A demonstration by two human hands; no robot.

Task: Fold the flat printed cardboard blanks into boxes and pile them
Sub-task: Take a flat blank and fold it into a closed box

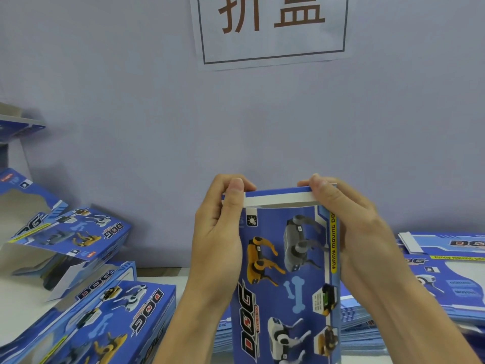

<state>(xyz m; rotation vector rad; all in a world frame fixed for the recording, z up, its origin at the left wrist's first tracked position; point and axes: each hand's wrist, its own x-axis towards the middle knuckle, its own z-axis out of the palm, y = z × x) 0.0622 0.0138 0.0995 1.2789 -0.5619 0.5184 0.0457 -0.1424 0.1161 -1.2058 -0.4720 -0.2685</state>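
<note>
A blue printed box (286,279) with robot dogs and the word DOG stands upright in front of me, its white-edged top flap (278,198) bent over. My left hand (220,232) grips the box's upper left corner, thumb pressed on the flap. My right hand (349,222) grips the upper right corner, fingers wrapped round the side. Flat blanks (446,274) lie stacked at the right. Under the box lies a lower stack of blanks (362,334). Folded boxes (110,319) are piled at the left.
A lilac wall (236,122) rises close behind, with a paper sign (273,27) bearing brown characters. More folded boxes (70,232) lean in a heap at the far left. A strip of white table (157,274) shows between the piles.
</note>
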